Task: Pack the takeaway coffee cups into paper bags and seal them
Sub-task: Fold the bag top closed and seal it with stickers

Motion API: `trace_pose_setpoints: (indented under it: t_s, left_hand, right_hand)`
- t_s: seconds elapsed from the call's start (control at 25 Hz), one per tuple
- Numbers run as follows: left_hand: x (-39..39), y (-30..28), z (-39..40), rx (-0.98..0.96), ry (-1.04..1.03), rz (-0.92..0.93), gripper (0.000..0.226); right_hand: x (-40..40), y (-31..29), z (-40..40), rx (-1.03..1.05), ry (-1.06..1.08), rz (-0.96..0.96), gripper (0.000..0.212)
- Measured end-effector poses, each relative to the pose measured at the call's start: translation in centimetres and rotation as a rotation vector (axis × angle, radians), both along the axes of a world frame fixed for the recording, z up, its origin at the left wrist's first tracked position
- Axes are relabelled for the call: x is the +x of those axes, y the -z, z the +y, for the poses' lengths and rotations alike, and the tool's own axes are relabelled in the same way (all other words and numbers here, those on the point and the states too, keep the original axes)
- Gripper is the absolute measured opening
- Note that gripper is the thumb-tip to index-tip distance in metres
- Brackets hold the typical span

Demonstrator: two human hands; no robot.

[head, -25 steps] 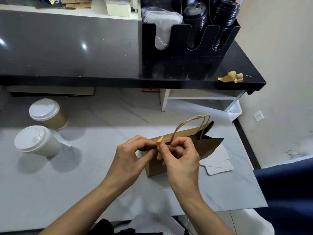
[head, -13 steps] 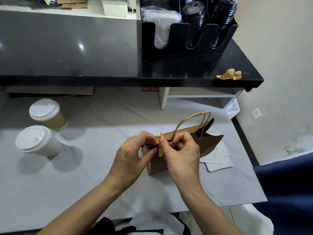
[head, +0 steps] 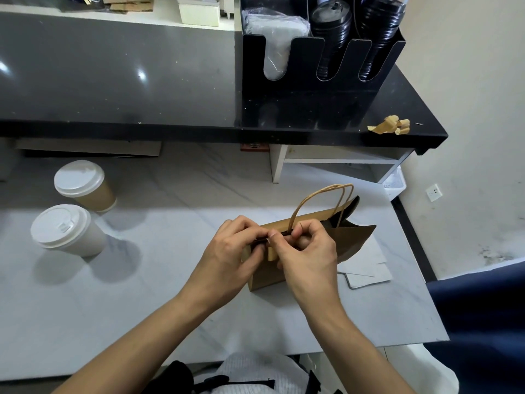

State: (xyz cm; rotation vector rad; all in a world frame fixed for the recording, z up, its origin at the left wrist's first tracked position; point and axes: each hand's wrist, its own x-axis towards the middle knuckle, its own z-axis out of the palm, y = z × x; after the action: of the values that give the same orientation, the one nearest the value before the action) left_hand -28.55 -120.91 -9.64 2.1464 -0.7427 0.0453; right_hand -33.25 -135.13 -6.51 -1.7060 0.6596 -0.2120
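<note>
A brown paper bag (head: pixel 352 240) with twisted paper handles stands on the white marble table (head: pixel 170 280). My left hand (head: pixel 230 254) pinches the bag's top edge at its left end. My right hand (head: pixel 306 251) pinches a small tan strip of tape (head: pixel 272 253) folded over that same edge. The bag's right end gapes open and looks dark inside. At the left of the table stand two lidded cups: a brown cup (head: pixel 85 186) behind and a white cup (head: pixel 66 230) in front.
A black counter (head: pixel 113 81) runs along the back, with a black organiser (head: pixel 321 89) of lids and bags on it. Crumpled tan tape (head: pixel 390 125) lies at the counter's right end. Flat white papers (head: pixel 366 273) lie to the right of the bag. A dark blue cloth (head: pixel 483 308) is at right.
The tape strip that stood up between my fingers now lies folded down over the bag's top edge. Both hands stay at the same spot on the bag.
</note>
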Motion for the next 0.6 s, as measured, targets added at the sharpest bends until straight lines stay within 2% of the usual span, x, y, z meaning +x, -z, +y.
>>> trace_pose_setpoints:
  t_s: [0.32,0.6]
  left_hand:
    - [-0.1,0.0,-0.1,0.07,-0.026,-0.031,0.024]
    - [0.2,-0.3,0.0,0.103,-0.042,-0.019,0.022]
  right_hand:
    - [-0.6,-1.5,-1.3,0.069,-0.128,0.108,0.032]
    - [-1.0,-1.1,-1.1,-0.138,-0.149,0.105,0.03]
